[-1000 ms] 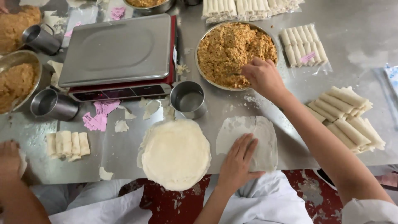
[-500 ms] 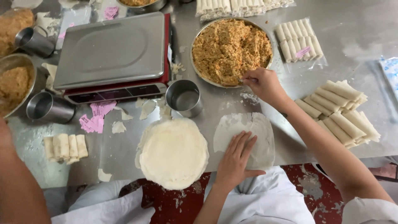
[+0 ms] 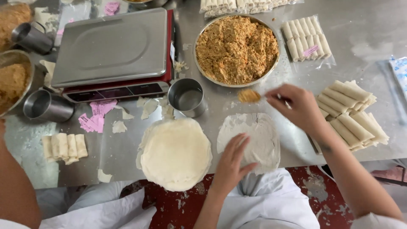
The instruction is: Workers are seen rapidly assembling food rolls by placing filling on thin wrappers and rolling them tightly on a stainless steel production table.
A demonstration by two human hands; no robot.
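My left hand [image 3: 232, 162] lies flat, fingers spread, on a thin round wrapper [image 3: 254, 138] spread on the steel table. My right hand [image 3: 296, 107] grips a spoon [image 3: 254, 96] loaded with a lump of orange-brown filling, held just above the wrapper's far edge. Behind it stands a round metal tray [image 3: 199, 40] heaped with the same filling. A stack of round wrappers [image 3: 174, 152] lies to the left of my left hand.
A kitchen scale [image 3: 112, 48] and a small steel cup [image 3: 186, 97] stand at the back left. Finished rolls [image 3: 352, 114] are piled at right, bagged rolls [image 3: 306, 41] behind them. Another person's arm [image 3: 15, 186] is at far left, near several rolls [image 3: 64, 147] and metal mugs [image 3: 46, 107].
My right hand has drawn back from the filling tray toward the wrapper, now carrying a spoonful of filling. My left hand has stayed on the wrapper.
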